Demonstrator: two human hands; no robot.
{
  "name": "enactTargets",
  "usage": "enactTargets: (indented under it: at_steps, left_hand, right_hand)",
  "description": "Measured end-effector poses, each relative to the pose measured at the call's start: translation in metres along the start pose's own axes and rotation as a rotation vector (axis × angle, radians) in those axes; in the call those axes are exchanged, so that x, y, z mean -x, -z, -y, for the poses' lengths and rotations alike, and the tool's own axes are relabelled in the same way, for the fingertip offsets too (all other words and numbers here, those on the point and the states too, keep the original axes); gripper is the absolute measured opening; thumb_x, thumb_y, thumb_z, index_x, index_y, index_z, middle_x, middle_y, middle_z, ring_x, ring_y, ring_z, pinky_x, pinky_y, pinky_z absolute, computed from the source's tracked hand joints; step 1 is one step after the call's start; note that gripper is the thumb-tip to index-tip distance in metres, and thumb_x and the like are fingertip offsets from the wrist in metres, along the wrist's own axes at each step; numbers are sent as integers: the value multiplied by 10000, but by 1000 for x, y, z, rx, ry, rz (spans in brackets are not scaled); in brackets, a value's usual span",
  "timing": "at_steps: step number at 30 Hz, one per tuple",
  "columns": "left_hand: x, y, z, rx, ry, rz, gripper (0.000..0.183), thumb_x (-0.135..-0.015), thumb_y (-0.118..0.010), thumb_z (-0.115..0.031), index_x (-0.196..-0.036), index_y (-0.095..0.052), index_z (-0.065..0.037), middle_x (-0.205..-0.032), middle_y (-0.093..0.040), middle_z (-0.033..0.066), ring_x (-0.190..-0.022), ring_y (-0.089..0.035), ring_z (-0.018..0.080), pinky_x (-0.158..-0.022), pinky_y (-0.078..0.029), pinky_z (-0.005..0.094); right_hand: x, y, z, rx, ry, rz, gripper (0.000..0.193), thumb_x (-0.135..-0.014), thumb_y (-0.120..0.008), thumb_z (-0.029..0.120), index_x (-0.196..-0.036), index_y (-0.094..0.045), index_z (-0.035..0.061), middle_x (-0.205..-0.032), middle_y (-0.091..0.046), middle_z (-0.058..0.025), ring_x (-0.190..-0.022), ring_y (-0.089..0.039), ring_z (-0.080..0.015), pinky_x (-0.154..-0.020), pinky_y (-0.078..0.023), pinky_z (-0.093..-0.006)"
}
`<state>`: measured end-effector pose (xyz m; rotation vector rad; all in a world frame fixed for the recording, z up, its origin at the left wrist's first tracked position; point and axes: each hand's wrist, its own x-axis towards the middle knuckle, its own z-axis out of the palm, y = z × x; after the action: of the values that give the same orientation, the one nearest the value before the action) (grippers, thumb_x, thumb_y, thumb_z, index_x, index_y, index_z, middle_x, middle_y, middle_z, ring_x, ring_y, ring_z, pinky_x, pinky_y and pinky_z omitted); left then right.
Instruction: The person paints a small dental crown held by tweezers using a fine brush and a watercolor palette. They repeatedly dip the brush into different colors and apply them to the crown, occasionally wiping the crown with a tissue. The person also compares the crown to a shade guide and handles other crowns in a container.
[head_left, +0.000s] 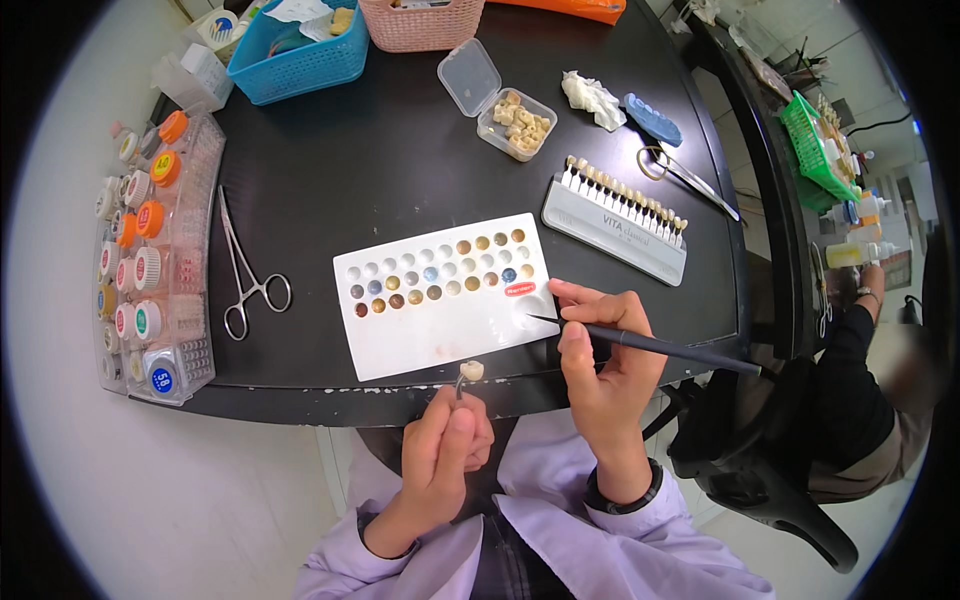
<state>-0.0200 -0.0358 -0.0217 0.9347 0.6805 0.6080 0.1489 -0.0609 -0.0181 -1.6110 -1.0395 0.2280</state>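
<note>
My left hand (pixel 440 460) is closed around a thin metal holder (pixel 459 388), most of which the fingers hide. At the holder's tip sits a small cream tooth crown (pixel 472 370), just beyond the table's front edge. A slim dark brush (pixel 690 350) is pinched between the thumb and fingers of my right hand (pixel 612 375). Its pointed tip is at the lower right part of a white palette (pixel 440 345); whether it touches the surface I cannot tell. Rows of small round wells in the palette hold white, grey, blue, yellow and brown colours.
Left stand a clear rack (pixel 208 330) of capped jars and locking forceps (pixel 240 270). Behind the palette lie a grey tooth shade guide (pixel 610 235), an open box (pixel 515 125) of crowns, a tissue (pixel 592 98) and a blue basket (pixel 300 65). Another person (pixel 850 390) sits far right.
</note>
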Motion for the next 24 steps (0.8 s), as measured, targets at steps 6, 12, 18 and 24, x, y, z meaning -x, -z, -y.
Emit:
enactTargets:
  at_steps: [6,12,18,24]
  left_hand:
    - [0,3,-2,-4,24,26,263,-973,-342,-173,-791,-381,14,-631,-400,27,-507,-282,44,-440,-258,191]
    - [-1,2,-2,-27,-3,28,280,-974,-353,-193,-782,-382,9,-632,-405,30,-506,-284,44,-444,-261,193]
    - [-3,0,-1,-63,-28,23,301,-972,-355,-310,-816,-370,-53,-581,-305,-18,-466,-234,32,-411,-185,186]
    - [-3,-1,0,-59,-30,24,299,-973,-356,-308,-818,-371,-53,-584,-312,-16,-469,-230,32,-410,-185,186]
  right_hand:
    - [-1,-2,-1,65,22,11,97,-683,-602,-34,-769,-562,-15,-894,-633,-177,-768,-641,-217,-649,-493,-272]
    - [0,-3,-3,54,28,-26,102,-673,-606,-42,-760,-562,-12,-850,-625,-162,-778,-629,-228,-630,-492,-279]
    - [0,-4,-6,42,67,-59,109,-661,-607,-52,-751,-559,-14,-786,-607,-140,-802,-631,-240,-584,-475,-266]
    - [0,-4,-3,44,38,-32,113,-659,-608,-50,-758,-566,-15,-812,-615,-151,-773,-624,-217,-588,-473,-260]
